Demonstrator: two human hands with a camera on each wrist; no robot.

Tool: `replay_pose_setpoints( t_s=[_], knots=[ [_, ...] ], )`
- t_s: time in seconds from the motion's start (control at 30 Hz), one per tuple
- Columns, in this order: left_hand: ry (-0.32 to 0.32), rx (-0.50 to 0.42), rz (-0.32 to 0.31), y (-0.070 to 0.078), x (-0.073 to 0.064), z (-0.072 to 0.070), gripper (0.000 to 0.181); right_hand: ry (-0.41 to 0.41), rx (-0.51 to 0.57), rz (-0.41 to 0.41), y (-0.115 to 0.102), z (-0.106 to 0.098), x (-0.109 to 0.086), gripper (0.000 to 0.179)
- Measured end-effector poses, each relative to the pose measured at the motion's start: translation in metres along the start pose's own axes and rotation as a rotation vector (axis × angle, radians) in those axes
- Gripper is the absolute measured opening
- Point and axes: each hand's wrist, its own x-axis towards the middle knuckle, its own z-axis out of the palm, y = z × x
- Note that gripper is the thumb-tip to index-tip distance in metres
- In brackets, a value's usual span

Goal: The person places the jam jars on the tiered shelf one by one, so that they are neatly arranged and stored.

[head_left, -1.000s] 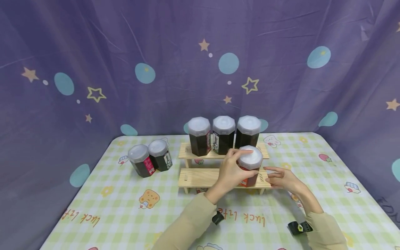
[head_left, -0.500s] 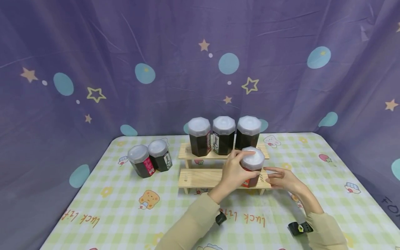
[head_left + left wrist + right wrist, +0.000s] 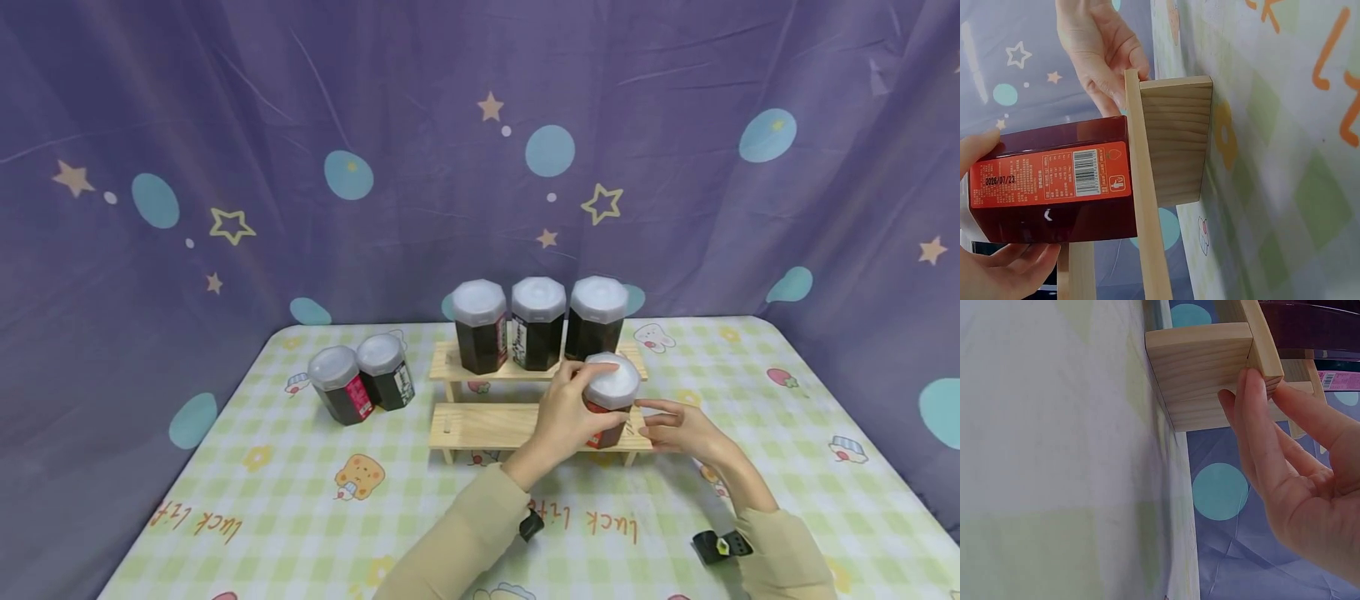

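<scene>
My left hand (image 3: pixel 566 417) grips a dark red jar (image 3: pixel 1054 181) with a frosted white lid, fingers on one side and thumb on the other. The jar stands upright at the right end of the lower board (image 3: pixel 487 425) of a two-tier wooden rack, its orange label facing the left wrist camera. With its fingertips above and below the board, my right hand (image 3: pixel 682 433) holds that board's right end (image 3: pixel 1266 356). Behind, on the upper tier, stand a left jar (image 3: pixel 480 329), a middle jar (image 3: pixel 537 325) and a right jar (image 3: pixel 595 321).
Two more dark jars with white lids stand close together left of the rack: one with a pink label (image 3: pixel 343 387) and one with a white label (image 3: pixel 386 375). A green checked cloth (image 3: pixel 285 517) covers the table; a purple curtain (image 3: pixel 420 250) hangs behind.
My left hand has slid the dark red jar a little to the right along the lower board. My right hand has stayed at the board's end.
</scene>
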Motion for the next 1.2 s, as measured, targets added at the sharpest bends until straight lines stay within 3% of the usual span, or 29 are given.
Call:
replay_pose_setpoints(
  t_s=[0.3, 0.53, 0.8, 1.03, 1.2],
  knots=[
    [-0.092, -0.062, -0.008, -0.002, 0.0, -0.005, 0.056, 0.012, -0.01, 0.007, 0.0, -0.001, 0.0, 0.061],
    [-0.097, -0.065, 0.011, -0.004, -0.002, -0.008, 0.055, 0.005, -0.004, 0.005, 0.0, 0.0, 0.0, 0.061],
    [-0.031, -0.067, 0.062, -0.007, -0.008, -0.012, 0.047, 0.018, -0.007, 0.01, 0.0, 0.001, -0.001, 0.06],
    [0.097, -0.135, 0.188, -0.015, -0.014, -0.019, 0.035, 0.021, -0.003, 0.01, -0.001, 0.0, -0.001, 0.06],
    [0.105, -0.166, 0.206, -0.019, -0.019, -0.028, 0.031, 0.005, 0.003, 0.003, -0.003, 0.002, -0.001, 0.06]
  ],
)
